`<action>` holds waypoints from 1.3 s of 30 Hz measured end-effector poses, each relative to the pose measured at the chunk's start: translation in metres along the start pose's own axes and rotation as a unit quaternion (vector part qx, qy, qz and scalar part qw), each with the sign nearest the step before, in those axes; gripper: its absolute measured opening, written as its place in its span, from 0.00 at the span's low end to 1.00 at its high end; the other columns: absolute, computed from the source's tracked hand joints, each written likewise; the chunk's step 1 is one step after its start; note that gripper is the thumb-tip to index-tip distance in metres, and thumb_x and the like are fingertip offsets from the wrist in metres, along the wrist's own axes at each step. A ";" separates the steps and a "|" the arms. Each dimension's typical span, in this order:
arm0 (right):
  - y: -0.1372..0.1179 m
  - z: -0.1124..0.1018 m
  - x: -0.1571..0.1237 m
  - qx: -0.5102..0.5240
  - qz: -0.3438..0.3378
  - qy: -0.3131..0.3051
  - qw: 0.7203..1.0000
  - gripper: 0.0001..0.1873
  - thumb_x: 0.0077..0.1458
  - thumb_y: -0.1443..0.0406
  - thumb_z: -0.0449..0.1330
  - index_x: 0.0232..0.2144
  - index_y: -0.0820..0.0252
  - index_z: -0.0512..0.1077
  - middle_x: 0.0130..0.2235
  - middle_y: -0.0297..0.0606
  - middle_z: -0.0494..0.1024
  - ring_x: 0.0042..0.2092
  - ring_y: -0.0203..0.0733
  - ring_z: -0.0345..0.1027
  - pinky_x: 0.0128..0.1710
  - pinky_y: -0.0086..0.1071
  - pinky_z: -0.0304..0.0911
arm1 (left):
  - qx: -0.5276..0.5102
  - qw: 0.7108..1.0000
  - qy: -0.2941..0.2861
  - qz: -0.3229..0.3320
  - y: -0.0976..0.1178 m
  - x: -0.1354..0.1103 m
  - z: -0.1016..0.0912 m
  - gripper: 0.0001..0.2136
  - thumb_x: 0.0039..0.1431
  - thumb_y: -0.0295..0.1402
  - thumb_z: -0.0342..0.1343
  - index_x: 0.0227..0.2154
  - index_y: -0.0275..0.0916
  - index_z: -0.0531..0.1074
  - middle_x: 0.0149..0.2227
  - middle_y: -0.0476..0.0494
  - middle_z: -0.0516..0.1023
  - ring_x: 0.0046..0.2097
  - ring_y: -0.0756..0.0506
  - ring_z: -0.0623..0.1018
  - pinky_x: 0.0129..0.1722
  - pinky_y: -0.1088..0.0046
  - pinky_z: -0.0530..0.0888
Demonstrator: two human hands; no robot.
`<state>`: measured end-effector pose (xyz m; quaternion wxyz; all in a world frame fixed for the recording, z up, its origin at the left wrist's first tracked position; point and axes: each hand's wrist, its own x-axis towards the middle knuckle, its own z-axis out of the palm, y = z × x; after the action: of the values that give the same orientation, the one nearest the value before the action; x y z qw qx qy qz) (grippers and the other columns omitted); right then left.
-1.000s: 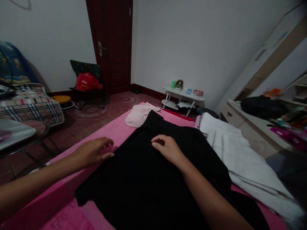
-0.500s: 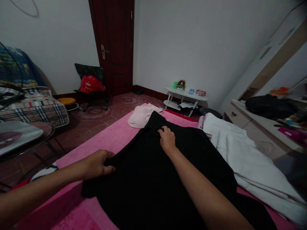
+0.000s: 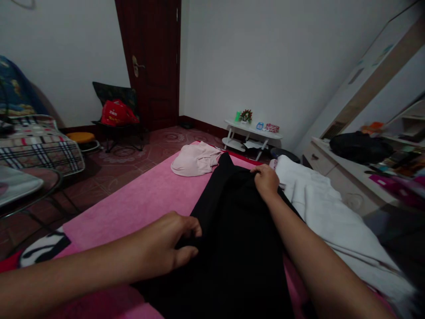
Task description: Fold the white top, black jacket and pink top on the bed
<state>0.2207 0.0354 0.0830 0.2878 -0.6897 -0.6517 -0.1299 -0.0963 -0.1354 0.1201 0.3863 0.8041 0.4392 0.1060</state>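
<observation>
A black cloth garment (image 3: 232, 230), its exact kind not clear, lies across a pink bed cover (image 3: 142, 195). My left hand (image 3: 175, 241) is closed on its left edge, thumb below and fingers curled over the fabric. Farther up, my right hand (image 3: 266, 180) pinches the cloth close to the far right end. Between the hands the garment is pulled narrow, with a fold along its left side. A pale pink folded garment (image 3: 194, 159) lies just past its far end, touching or nearly touching it.
White folded cloths (image 3: 332, 217) are heaped along the right. Behind them stands a dresser (image 3: 327, 159) with a black bag (image 3: 360, 147). A low white table (image 3: 252, 128), a chair with a red bag (image 3: 117, 113), and a round glass table (image 3: 49, 186) stand around the bed.
Both hands have moved right, drawing the black garment's left edge inward. The garment is now narrower, and more of the pink cover shows on the left. The view has shifted slightly.
</observation>
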 end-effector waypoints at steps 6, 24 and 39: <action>0.016 0.018 -0.021 -0.080 0.015 -0.181 0.980 0.19 0.48 0.74 0.51 0.33 0.53 0.79 0.41 0.37 0.78 0.47 0.43 0.69 0.42 0.30 0.60 | -0.220 0.930 -0.291 -0.053 -0.013 0.043 0.042 0.19 0.51 0.36 0.60 0.47 0.37 0.70 0.28 0.50 0.72 0.25 0.50 0.73 0.25 0.76 0.68; 0.028 0.063 0.007 -0.045 0.087 -0.173 0.980 0.19 0.55 0.58 0.57 0.46 0.59 0.73 0.45 0.42 0.79 0.45 0.44 0.73 0.39 0.32 0.63 | 0.268 0.937 0.198 0.101 -0.075 0.199 0.070 0.24 0.66 0.37 0.42 0.62 0.35 0.58 0.66 0.34 0.54 0.66 0.37 0.55 0.65 0.55 0.53; -0.008 0.057 0.020 -0.149 -0.041 -0.140 0.978 0.17 0.53 0.72 0.54 0.44 0.59 0.73 0.47 0.46 0.75 0.51 0.48 0.67 0.49 0.39 0.59 | 0.289 0.929 0.205 0.108 -0.079 0.202 0.072 0.24 0.66 0.39 0.39 0.63 0.38 0.56 0.67 0.39 0.52 0.67 0.38 0.53 0.64 0.56 0.52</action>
<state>0.2043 0.0837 0.0500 0.0826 -0.7085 -0.6868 -0.1395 0.0104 0.0108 -0.0193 0.0248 0.8844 0.4306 0.1783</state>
